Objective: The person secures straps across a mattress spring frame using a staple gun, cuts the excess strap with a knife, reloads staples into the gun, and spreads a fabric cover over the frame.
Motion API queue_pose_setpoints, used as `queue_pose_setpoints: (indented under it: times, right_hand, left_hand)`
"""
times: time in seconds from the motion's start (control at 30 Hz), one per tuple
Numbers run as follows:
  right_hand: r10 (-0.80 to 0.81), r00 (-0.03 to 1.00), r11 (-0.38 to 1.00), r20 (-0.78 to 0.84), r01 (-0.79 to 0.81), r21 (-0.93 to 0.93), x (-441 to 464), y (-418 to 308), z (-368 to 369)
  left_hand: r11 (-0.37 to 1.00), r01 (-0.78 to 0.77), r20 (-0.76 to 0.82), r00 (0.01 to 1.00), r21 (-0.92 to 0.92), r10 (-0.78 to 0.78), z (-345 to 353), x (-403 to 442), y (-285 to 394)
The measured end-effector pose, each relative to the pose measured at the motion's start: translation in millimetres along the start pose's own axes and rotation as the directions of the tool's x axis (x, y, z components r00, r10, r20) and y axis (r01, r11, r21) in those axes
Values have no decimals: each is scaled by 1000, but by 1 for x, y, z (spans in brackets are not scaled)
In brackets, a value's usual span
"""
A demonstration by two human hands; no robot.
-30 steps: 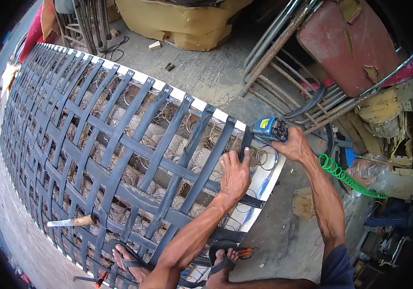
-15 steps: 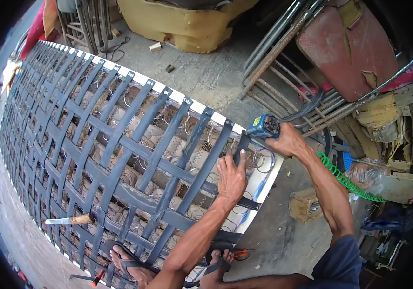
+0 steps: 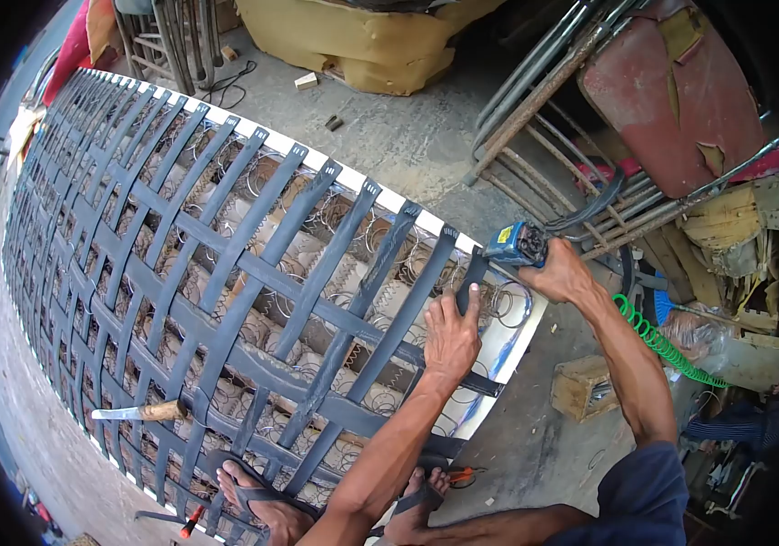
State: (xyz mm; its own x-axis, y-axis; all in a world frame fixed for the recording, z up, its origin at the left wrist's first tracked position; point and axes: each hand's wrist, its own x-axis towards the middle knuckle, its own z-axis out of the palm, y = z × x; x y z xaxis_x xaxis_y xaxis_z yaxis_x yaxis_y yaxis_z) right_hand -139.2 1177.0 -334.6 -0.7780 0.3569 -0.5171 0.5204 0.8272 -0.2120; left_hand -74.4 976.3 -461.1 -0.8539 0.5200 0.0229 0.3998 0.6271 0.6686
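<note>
Right hand (image 3: 560, 272) grasps blue staple gun (image 3: 515, 243), held at the white-edged spring frame's (image 3: 525, 338) rim, by the end of a dark webbing strap (image 3: 474, 270). Left hand (image 3: 452, 338) rests on this strap, thumb extended; cannot tell whether it grips. Wooden-handled knife (image 3: 139, 412) lies across woven webbing, well apart. Green coiled hose (image 3: 658, 341) hangs beside right forearm.

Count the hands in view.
2: the left hand at a black strap, and the right hand gripping the blue tool.
</note>
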Motion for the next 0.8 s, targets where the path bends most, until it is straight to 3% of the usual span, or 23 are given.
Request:
queue_pose_setpoints:
  times: [0.17,0.23,0.3,0.37,0.43,0.67,0.77,0.8]
  right_hand:
    - [-40,999,999,-4,40,-22,-3,-7,-2]
    - [-82,996,995,-24,84,62,-3,-4,0]
    - [-4,1000,999,-12,5,54,-8,-2,-2]
    - [-94,993,996,-78,93,-9,-4,-2,1]
    - [-48,999,999,-9,48,-13,-2,5,4]
    - [-104,991,991,-83,111,81,-5,15,12]
    - [-44,997,995,-57,49,92,-1,20,12]
    - [-33,999,999,-29,33,6,-3,11,4]
  left_hand:
    - [1000,-13,-6,1000,-20,13,-2,6,-1]
    - [1000,-8,7,1000,-17,9,-1,7,-4]
    - [999,-7,12,1000,-32,7,0,5,-2]
    - [999,-22,-12,1000,-32,22,2,11,-5]
    - [999,-14,-16,1000,-32,14,1,6,-3]
    - [998,-29,-66,997,-56,26,11,4,-9]
    - [996,-29,-43,999,-78,26,8,4,-6]
    - [998,-39,-41,998,-54,37,7,4,-6]
